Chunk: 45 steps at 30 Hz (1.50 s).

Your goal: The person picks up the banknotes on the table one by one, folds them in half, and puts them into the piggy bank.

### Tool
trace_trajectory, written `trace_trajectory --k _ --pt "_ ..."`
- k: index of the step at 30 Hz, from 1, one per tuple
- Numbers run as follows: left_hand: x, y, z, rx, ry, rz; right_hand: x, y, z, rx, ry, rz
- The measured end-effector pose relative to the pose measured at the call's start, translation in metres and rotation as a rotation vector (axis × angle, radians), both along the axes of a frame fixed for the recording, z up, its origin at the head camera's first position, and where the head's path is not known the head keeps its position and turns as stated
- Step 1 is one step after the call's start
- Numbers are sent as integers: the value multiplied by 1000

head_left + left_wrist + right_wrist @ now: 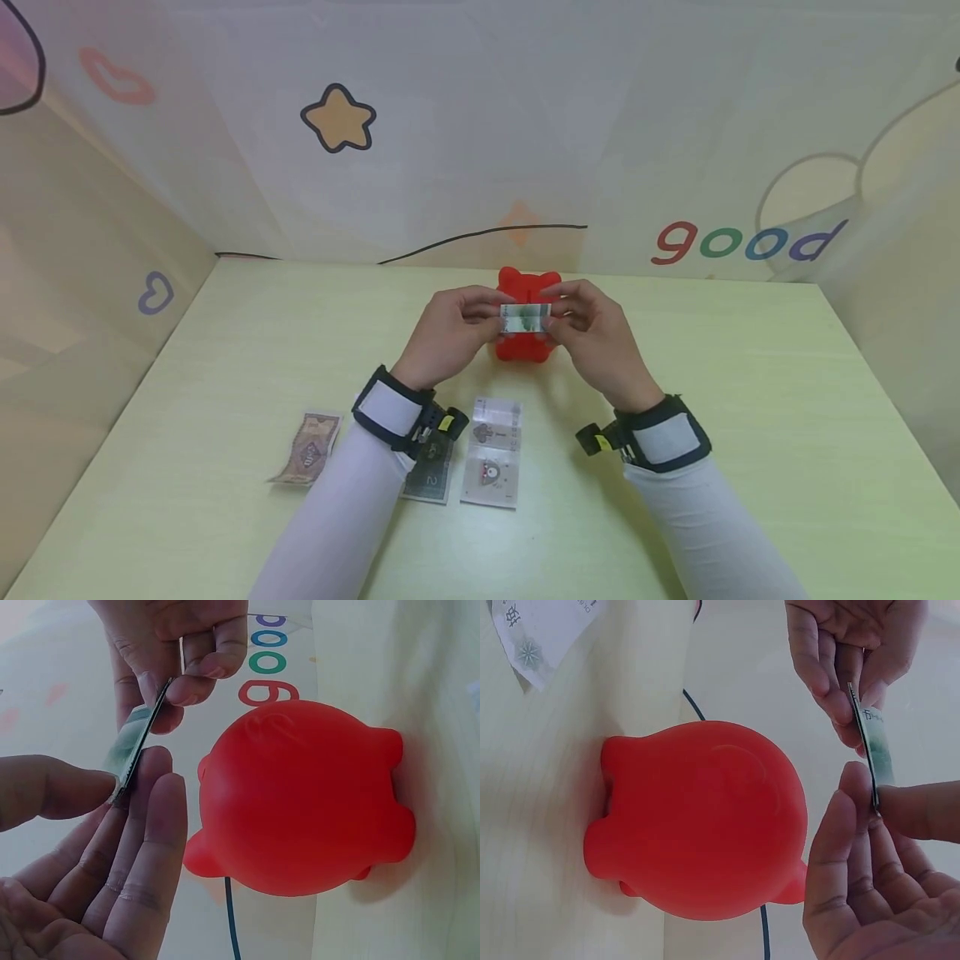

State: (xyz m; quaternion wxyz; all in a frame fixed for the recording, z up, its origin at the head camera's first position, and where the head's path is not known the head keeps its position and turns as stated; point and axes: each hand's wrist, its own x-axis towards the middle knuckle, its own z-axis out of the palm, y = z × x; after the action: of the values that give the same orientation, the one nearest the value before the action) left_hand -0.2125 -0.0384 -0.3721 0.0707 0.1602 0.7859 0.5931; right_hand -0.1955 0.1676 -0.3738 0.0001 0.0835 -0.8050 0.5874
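A folded green banknote is stretched between both hands, over the red piggy bank in the head view. My left hand pinches its left end between thumb and fingers. The other end is gripped the same way by my right hand. Seen edge-on in the left wrist view, the folded note looks thin and layered, up off the table. Beside the hands in the right wrist view, the piggy bank stands on its feet. A dark slot shows on its back in the head view, partly covered by the note.
Three banknotes lie nearer the front: a crumpled brownish one at left, a dark green one partly under the left forearm, and a creased pale one beside it. A printed backdrop rises behind the table.
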Motion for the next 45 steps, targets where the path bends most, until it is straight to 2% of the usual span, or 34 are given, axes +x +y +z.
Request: trace_trajectory --k 12,22,36,42,45 --pt "1 0 1 -16 25 9 1 -1 1 -15 -7 22" --pt "1 0 1 -3 31 24 1 -2 2 -20 -93 25" --pt "1 0 3 84 -17 0 1 -2 0 2 -46 54" --pt "-1 1 2 104 -2 -13 1 -2 1 -19 -28 61" --pt "-1 0 1 84 23 -9 1 -2 2 -16 -28 54"
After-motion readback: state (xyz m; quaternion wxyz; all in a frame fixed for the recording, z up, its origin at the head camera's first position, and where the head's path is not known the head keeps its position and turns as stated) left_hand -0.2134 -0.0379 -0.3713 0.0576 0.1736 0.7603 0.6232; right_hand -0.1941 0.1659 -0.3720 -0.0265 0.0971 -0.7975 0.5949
